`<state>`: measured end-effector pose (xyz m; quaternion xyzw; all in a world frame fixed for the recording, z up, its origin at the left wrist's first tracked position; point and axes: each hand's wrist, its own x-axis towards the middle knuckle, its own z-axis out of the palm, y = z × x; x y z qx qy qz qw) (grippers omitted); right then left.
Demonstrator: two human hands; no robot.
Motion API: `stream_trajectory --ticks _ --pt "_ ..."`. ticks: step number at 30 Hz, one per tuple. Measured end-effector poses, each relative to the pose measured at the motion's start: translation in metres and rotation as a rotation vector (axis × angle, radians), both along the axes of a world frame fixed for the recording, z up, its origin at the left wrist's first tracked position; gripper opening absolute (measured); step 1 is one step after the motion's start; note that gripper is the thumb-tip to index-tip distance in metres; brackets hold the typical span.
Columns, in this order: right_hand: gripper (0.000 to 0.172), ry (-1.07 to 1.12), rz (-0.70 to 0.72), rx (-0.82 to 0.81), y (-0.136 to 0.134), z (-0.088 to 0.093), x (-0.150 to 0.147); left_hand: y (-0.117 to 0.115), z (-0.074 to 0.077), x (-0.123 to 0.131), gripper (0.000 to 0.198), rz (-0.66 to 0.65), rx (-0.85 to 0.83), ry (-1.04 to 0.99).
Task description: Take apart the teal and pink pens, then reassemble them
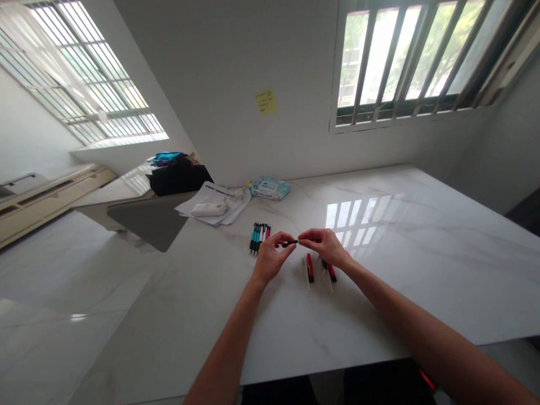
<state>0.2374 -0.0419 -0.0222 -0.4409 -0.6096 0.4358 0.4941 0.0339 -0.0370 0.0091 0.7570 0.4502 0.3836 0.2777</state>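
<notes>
My left hand pinches a short black pen part between thumb and fingers, just above the marble-patterned table. The fingertips of my right hand are closed at the other end of this part; any smaller piece between them is too small to make out. Below the hands lie a red and black pen barrel and, beside it, a thin pale refill. Another red and black barrel with a second thin refill lies under my right wrist. Several whole pens form a row beside my left hand, partly hidden by it.
Behind the pens are loose papers with a white device on them, and a blue-white wipes packet. A dark bundle of cloth sits farther left. The wall bears a yellow note and a barred window.
</notes>
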Motion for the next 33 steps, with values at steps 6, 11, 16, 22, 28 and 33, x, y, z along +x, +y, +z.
stream_trajectory --ticks 6,11,16,22,28,33 --pt "0.024 -0.243 -0.048 0.115 -0.005 0.005 0.002 -0.001 0.0 0.0 0.009 -0.017 0.029 0.022" --pt "0.039 -0.307 -0.028 0.117 -0.009 0.011 0.002 -0.001 -0.001 0.0 0.011 -0.025 0.03 0.013" --pt "0.022 -0.247 0.013 0.141 -0.01 0.015 0.004 -0.001 -0.001 0.001 0.011 -0.027 0.021 -0.005" --pt "0.021 -0.292 0.043 0.115 -0.011 0.016 0.005 -0.001 0.0 0.001 0.01 -0.027 0.02 0.004" --pt "0.029 -0.333 0.051 0.138 -0.011 0.016 0.006 -0.001 -0.001 0.001 0.011 -0.037 0.03 0.007" --pt "0.018 -0.324 0.048 0.162 -0.011 0.017 0.007 -0.002 0.001 0.001 0.01 -0.056 0.017 -0.001"
